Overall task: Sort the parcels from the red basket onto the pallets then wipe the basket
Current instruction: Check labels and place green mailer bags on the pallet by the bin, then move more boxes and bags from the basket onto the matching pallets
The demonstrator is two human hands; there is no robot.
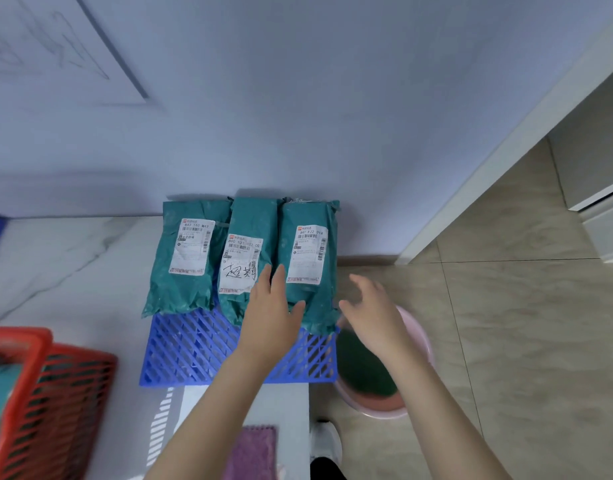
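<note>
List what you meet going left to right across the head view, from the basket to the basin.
red basket → green parcel labelled 843 → green parcel with handwriting on its label → green parcel labelled 841 → pink basin

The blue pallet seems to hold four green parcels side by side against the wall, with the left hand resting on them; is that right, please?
Not quite. The head view shows three green parcels, not four. They lie side by side on the blue pallet against the wall, and the left hand does rest on them.
</note>
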